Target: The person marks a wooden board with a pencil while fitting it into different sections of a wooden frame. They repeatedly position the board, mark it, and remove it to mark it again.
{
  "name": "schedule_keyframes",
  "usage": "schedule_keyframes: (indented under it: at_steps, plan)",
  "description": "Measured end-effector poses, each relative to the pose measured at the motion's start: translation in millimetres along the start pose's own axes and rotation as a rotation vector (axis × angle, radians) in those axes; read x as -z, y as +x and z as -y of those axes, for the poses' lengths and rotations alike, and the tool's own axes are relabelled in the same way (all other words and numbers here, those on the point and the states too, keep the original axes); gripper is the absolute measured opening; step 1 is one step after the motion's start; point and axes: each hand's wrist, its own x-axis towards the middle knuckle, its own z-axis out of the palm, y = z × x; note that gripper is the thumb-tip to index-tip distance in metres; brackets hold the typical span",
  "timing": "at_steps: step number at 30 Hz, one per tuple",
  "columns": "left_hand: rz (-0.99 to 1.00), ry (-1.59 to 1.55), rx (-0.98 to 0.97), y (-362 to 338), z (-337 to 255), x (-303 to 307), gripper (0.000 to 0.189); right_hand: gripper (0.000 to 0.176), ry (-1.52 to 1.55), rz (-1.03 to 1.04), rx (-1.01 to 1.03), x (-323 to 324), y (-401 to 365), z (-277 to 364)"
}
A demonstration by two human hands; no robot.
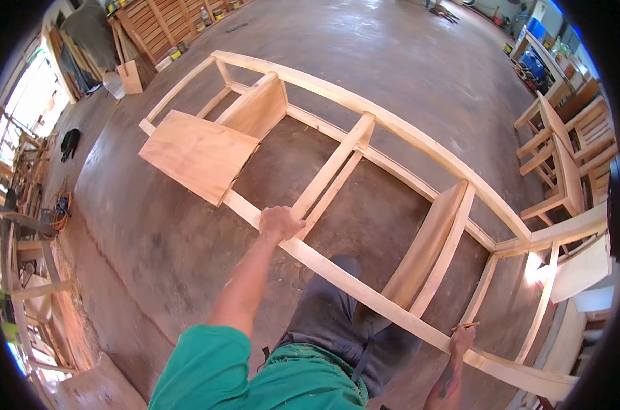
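No lettering, number or sign is legible in your view; any markings on the small cans [174,52] at upper left are too small to read.

Light is reflected by the brown floor [392,34]. Left of the floor, a bright opening [40,96] is fronted by heaped timber [30,164]; right of it, wooden furniture [571,174] is clustered; beyond it, a slatted wooden panel [142,31] is seen.
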Motion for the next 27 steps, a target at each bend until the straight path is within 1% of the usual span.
schedule_keyframes:
  at_steps: [6,8,9,11,14,17,20,24,27]
  plan:
    - [0.025,-0.006,-0.005,-4,-3,6,0.053,0.025,-0.011,-0.026,-0.011,-2,3,-3]
    - [0.006,-0.001,-0.009,-4,-4,5,0.052,0.024,0.011,-0.028,0.025,-3,2,-5]
    - [0.009,0.002,-0.015,-3,-3,4,0.052,0.024,0.011,-0.028,0.018,-4,3,-9]
    - [0.029,0.006,-0.018,1,-2,1,0.051,0.026,0.008,-0.025,0.07,-6,6,-15]
    - [0.024,0.008,-0.018,0,-2,3,0.051,0.026,0.018,-0.022,0.011,-2,2,-6]
    - [0.023,0.009,-0.011,0,-3,3,0.051,0.025,0.013,-0.03,0.009,-5,3,-8]
    - [0.042,0.015,0.009,-2,-5,6,0.051,0.026,-0.002,-0.03,-0.021,5,-6,9]
    - [0.029,0.022,0.01,-1,-5,5,0.052,0.027,0.013,-0.008,-0.033,2,-3,4]
    - [0.058,0.001,0.039,-3,-7,8,0.052,0.028,0.007,-0.017,-0.048,2,-4,7]
